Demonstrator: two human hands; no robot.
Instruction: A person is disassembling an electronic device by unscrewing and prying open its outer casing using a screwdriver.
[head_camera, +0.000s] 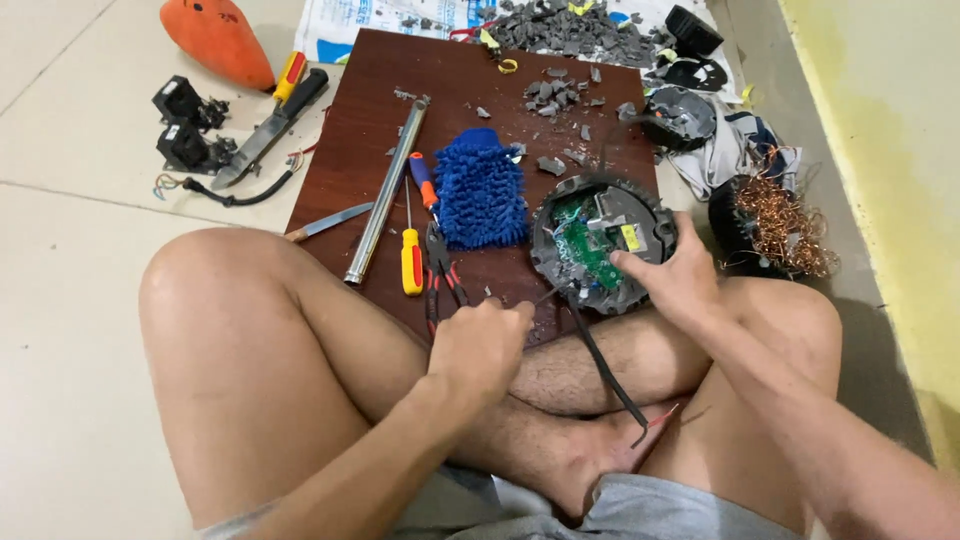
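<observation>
While our left hand (480, 345) is curled into a loose fist around a thin dark tool, the round grey housing (603, 243) lies at about two o'clock from it, just beside it. The tool's tip (a fine shaft, too slim to identify) points toward the housing's seven o'clock edge. What fills the rest of the fist we cannot tell. Our right hand (672, 275) is the nearer one: its fingers are spread and pressed flat onto the housing's five o'clock rim, grasping nothing, only bearing down. The housing sits at the four o'clock corner of the brown board (340, 150), partly over our shin, its chipped casing open to show a green circuit board (585, 245). A black cable (600, 365) runs from it toward six o'clock, across our leg.
</observation>
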